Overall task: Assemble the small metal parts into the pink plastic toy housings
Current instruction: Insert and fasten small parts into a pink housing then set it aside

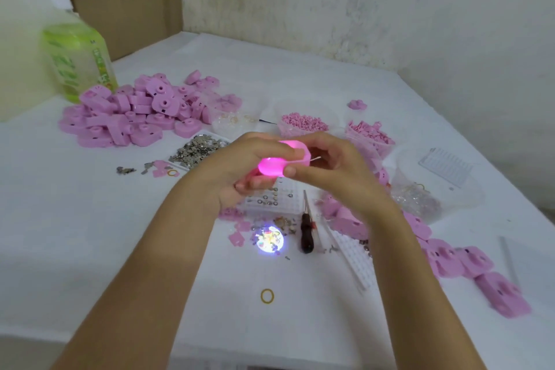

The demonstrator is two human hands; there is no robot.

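Fingers (303,171) of left hand (237,168) and right hand (330,165) grip glowing pink plastic toy housing (270,164) mid-frame, seemingly testing; hold steady.

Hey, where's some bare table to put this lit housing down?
Widest bare table: near left, between the housing pile and your left forearm. Also the far side, between the tubs of pink bits and the wall. Crowded: the middle around the screwdriver, and the right row of housings.

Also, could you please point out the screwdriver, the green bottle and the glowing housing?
screwdriver (306,234): head view, on its dark handle.
green bottle (79,61): head view, on its label.
glowing housing (270,166): head view, on its lit face.
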